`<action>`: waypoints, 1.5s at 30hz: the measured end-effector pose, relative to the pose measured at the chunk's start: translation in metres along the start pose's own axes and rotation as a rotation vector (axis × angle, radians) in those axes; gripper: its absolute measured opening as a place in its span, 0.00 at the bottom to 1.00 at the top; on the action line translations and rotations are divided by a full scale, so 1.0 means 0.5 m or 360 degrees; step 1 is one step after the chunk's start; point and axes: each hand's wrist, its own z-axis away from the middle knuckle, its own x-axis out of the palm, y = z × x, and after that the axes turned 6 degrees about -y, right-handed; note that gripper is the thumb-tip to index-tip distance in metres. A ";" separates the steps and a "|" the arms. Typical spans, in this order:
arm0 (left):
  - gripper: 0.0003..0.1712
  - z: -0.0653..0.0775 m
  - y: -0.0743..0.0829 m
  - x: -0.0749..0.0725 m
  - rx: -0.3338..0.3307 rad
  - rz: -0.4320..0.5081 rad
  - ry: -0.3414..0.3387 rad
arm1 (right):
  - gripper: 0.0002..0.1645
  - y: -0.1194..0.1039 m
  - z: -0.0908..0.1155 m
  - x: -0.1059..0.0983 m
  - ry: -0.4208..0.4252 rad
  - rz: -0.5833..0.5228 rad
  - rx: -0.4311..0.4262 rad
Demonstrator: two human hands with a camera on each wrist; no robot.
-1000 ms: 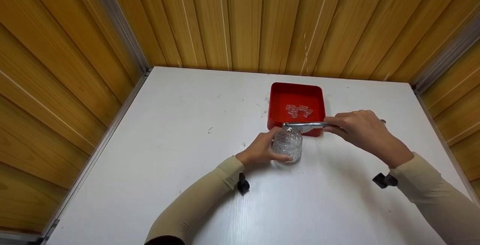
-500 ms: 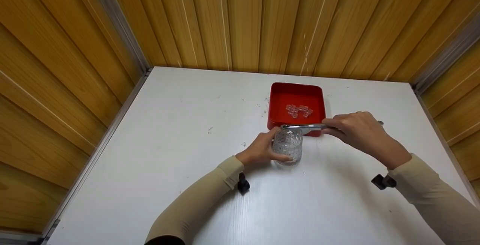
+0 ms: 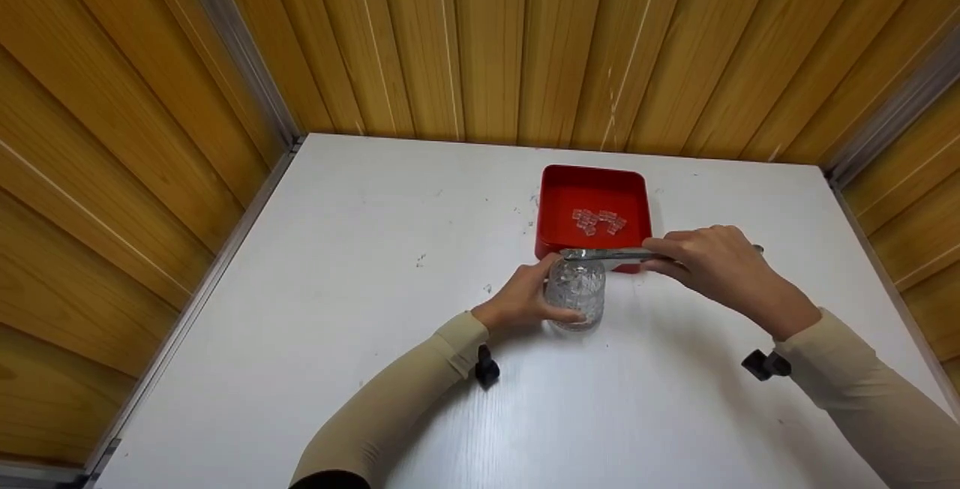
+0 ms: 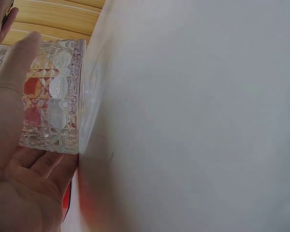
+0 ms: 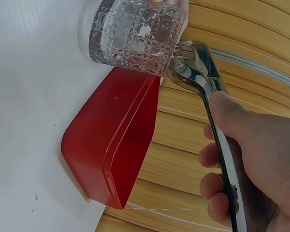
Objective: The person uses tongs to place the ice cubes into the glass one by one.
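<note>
My left hand (image 3: 525, 295) grips a clear cut-glass tumbler (image 3: 576, 295) from its left side, with the thumb and fingers round its wall. In the left wrist view the glass (image 4: 53, 96) stands upright on the white table. My right hand (image 3: 709, 260) holds metal tongs (image 3: 615, 253) level, their tip over the glass mouth. The right wrist view shows the tongs' spoon-shaped head (image 5: 186, 77) and fork tines right at the glass rim, the fingers curled round the handle. I cannot tell whether a clear cube is between the tongs' ends.
A red square tray (image 3: 592, 181) stands just behind the glass. Several clear cubes (image 3: 589, 220) lie inside it, near its front. Wood-patterned panels (image 3: 487, 46) wall in the white table (image 3: 375, 249) at the back and sides.
The right hand has shifted slightly left and down, bringing the tongs' tip a little farther over the glass. The left hand, glass and tray have stayed put.
</note>
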 end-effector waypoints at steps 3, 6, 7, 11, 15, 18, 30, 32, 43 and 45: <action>0.49 0.000 0.001 -0.001 -0.0012 0.0004 -0.0001 | 0.20 0.001 0.001 0.001 -0.0001 0.0009 0.0003; 0.49 0.000 0.001 -0.001 -0.0015 0.0019 0.0000 | 0.21 0.001 0.001 0.002 0.0004 0.0021 -0.0003; 0.48 0.000 0.001 -0.001 -0.0014 0.0024 0.0000 | 0.21 0.001 0.001 0.002 0.0005 0.0021 -0.0005; 0.48 -0.001 0.000 -0.001 -0.0008 0.0018 0.0007 | 0.20 0.002 0.002 0.005 0.0013 0.0030 -0.0011; 0.47 -0.001 -0.002 0.001 0.0015 -0.0028 0.0019 | 0.18 0.003 0.003 0.007 0.0045 0.0032 -0.0019; 0.47 0.000 -0.002 0.001 0.0028 -0.0048 0.0024 | 0.17 0.004 0.004 0.010 0.0056 0.0027 -0.0022; 0.47 0.000 0.000 0.000 0.0007 -0.0032 0.0019 | 0.22 0.010 0.003 0.005 0.0042 0.0026 -0.0015; 0.47 0.000 -0.001 0.000 0.0005 -0.0033 0.0021 | 0.22 0.013 0.000 0.002 0.0047 0.0028 -0.0016; 0.47 -0.001 0.002 0.002 -0.0038 -0.0033 0.0013 | 0.21 0.035 -0.026 -0.006 0.0004 0.0031 -0.0004; 0.47 0.000 0.001 0.001 -0.0036 -0.0039 0.0013 | 0.20 0.038 -0.033 -0.006 -0.0008 0.0036 0.0012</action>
